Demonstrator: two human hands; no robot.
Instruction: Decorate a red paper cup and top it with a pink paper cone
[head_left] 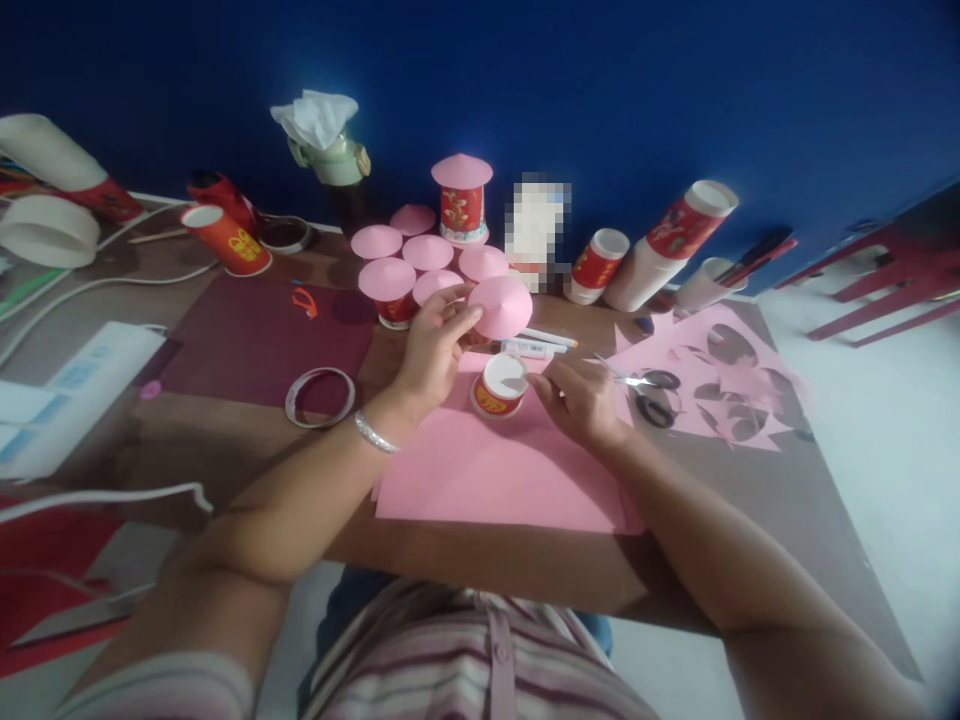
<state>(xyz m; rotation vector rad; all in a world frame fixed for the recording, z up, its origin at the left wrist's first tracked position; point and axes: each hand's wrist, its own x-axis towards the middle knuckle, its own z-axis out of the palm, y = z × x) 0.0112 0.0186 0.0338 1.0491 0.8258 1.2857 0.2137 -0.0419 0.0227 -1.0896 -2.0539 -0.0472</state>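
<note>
My left hand point(435, 345) is closed on a pink paper cone point(501, 305), held just above the table. Below it an upside-down red paper cup point(499, 386) stands on a pink paper sheet point(495, 470). My right hand point(577, 400) rests on the sheet right beside that cup, fingers curled and touching its side; I cannot make out whether it grips it. Behind, several cups capped with pink cones point(427, 262) stand in a group, and a taller capped cup point(462, 200) stands at the back.
Scissors point(651, 392) lie on cut pink paper scraps point(720, 385) to the right. A tape ring point(320, 396) lies on a dark red sheet point(255, 340). Markers point(536, 345), lying cup stacks point(667, 240), a red cup point(225, 238) and a tissue holder point(326, 135) line the blue wall.
</note>
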